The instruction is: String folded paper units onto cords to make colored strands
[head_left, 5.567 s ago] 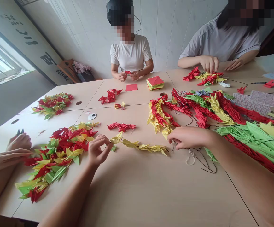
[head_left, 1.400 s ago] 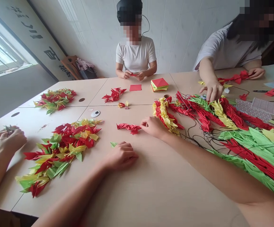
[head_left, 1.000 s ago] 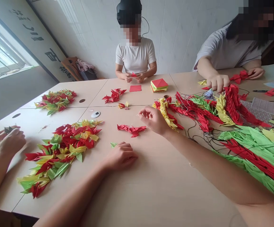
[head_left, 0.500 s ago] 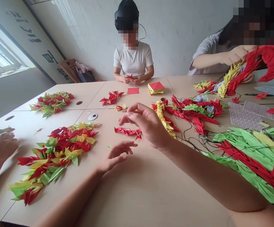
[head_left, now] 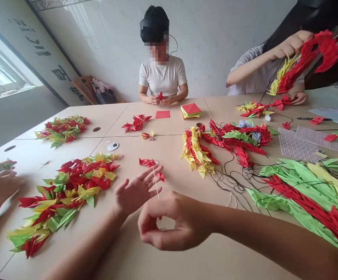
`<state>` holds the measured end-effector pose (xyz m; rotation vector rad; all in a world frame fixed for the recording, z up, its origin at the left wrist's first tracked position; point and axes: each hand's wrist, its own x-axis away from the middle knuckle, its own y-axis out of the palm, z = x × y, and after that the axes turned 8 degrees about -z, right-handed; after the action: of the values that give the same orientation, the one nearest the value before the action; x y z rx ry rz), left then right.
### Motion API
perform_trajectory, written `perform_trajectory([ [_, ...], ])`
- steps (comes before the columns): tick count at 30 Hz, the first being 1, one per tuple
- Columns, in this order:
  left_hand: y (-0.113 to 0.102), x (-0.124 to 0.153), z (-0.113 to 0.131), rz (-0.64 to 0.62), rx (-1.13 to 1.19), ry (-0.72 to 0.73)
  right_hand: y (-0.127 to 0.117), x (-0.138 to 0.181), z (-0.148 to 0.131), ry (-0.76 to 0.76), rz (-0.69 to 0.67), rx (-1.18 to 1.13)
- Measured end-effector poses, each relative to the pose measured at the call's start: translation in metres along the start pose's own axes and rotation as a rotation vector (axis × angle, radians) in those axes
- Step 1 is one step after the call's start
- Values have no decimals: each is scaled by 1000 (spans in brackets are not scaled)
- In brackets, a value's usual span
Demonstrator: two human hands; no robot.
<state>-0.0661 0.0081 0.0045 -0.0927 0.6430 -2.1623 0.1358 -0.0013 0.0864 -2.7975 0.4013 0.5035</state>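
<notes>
My right hand [head_left: 174,223] is closed in a pinch, thumb against forefinger. A thin pale thread [head_left: 155,181] runs up from behind its knuckles toward a short row of red folded-paper pieces [head_left: 147,162]; whatever else sits between the fingertips is too small to make out. Just left of it, my left hand [head_left: 133,194] is open, palm showing and fingers spread, with the thread crossing in front of or beside its fingertips. To the left of both hands lies a long pile of red, yellow and green folded-paper pieces [head_left: 69,190].
Strung paper garlands [head_left: 235,138] and tangled black cords [head_left: 230,177] lie right of centre, with green and red strands [head_left: 309,194] nearer. Across the table, one person [head_left: 163,77] folds red paper beside a paper stack [head_left: 190,111]; another lifts a red garland [head_left: 298,70]. Someone's hands [head_left: 2,181] work at left.
My right hand has come down and nearer to me, drawing the thread. My left hand has turned palm outward with fingers spread. The person at right has raised the red garland.
</notes>
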Motion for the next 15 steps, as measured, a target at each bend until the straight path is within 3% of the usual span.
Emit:
perform_trajectory([
  [4, 1, -1, -4, -40, 602, -71, -9, 25, -5, -11, 12, 103],
  [6, 5, -1, -3, -112, 736, -99, -17, 39, -9, 34, 0, 133],
  [12, 6, -1, 11, -563, 775, -111, -41, 90, -24, 236, -177, 62],
  [15, 3, 0, 15, -598, 773, -94, -50, 118, -34, 343, -138, 78],
])
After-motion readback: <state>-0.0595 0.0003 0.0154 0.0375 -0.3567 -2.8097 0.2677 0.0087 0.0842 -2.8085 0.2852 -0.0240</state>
